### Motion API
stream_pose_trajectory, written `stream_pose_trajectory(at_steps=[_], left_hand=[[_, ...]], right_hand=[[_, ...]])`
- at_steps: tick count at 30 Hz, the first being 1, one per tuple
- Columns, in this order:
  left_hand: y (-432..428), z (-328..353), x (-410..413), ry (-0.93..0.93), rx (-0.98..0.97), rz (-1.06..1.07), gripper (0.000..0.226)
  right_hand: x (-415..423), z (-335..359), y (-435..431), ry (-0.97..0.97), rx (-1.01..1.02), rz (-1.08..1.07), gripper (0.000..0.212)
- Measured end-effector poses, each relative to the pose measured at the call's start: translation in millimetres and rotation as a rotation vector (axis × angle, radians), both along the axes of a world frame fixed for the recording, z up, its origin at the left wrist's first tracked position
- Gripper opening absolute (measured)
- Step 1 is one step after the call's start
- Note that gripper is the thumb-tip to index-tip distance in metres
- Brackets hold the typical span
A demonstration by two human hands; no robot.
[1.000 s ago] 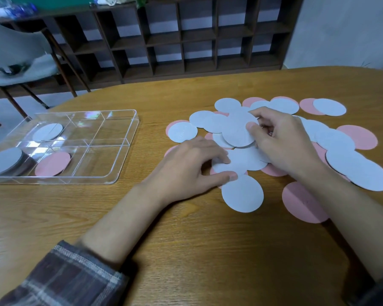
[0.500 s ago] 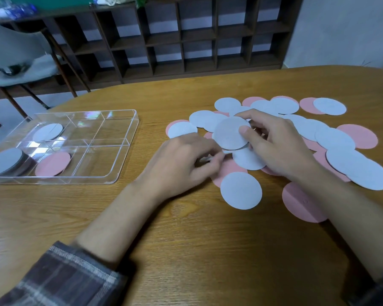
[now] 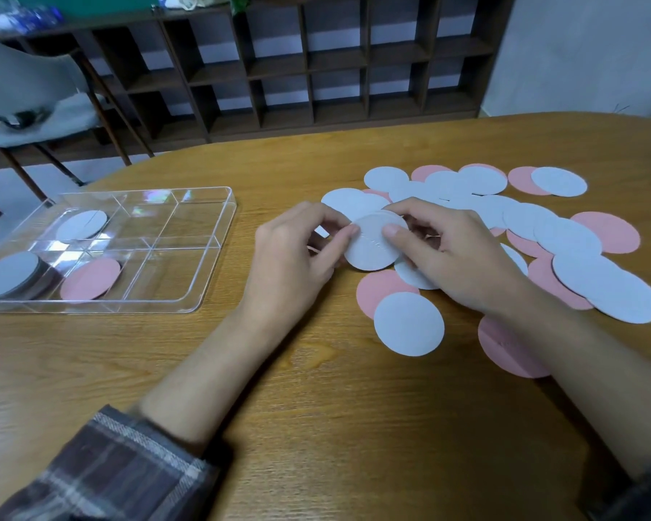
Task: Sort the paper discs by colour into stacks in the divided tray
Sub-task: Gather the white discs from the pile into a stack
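Left hand [image 3: 297, 253]: a white disc [image 3: 373, 244] is pinched at its left edge.
Right hand [image 3: 455, 257]: the same disc is gripped at its right edge, thumb on top.
White disc: held just above the loose pile [image 3: 564, 242] on the table [image 3: 316, 408]; possibly more than one sheet.
Tray [image 3: 166, 274]: set well to the left; a white stack [image 3: 8, 274] and a pink disc [image 3: 91, 278] are kept in separate compartments.

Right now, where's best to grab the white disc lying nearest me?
White disc: pinch its far-left rim, coming from above. It lies flat, but that rim overlaps a pink disc, so a fingertip can likely get under there.
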State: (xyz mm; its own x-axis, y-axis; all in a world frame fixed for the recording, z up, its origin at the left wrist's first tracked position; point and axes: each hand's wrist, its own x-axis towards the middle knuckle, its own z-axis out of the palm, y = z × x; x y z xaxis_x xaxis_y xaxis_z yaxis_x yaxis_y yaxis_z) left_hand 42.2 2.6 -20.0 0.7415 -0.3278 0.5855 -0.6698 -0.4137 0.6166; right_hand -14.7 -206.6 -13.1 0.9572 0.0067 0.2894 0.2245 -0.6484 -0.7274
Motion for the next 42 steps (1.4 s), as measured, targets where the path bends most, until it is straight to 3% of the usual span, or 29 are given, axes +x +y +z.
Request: stream_pose_trajectory(at_steps=[5, 10, 14, 21, 25, 29, 35, 42], left_hand=[[-2, 4, -4, 0.051, 0.054, -0.054, 0.021], [-5, -1, -13, 0.184, 0.336, -0.385, 0.037], [-4, -6, -12, 0.182, 0.456, -0.422, 0.056], [-3, 1, -10, 0.290, 0.392, -0.459, 0.043], [-2, 3, -5, 0.479, 0.191, -0.478, 0.018], [1, 3, 4, 0.562, -0.010, -0.453, 0.008], [2, 2, 9, 0.523, -0.183, -0.270, 0.009], [2, -2, 7, 0.368, -0.111, -0.096, 0.011]], right_hand=[[3, -3, -4, -0.051, -0.084, -0.042, 0.019], [7, -5, -8, -0.055, -0.050, -0.111, 0.016], [7, -5, -8, -0.043, -0.055, -0.128, 0.017], [5, -4, -6, -0.060, -0.058, -0.127, 0.020], [3, -1, -4, -0.052, -0.057, -0.110, 0.031], [3, -1, -3, -0.040, -0.052, -0.091, 0.033], [3, -3, -3, -0.008, 0.054, -0.047, 0.030], [3, -4, 0, 0.008, 0.131, -0.041, 0.033]])
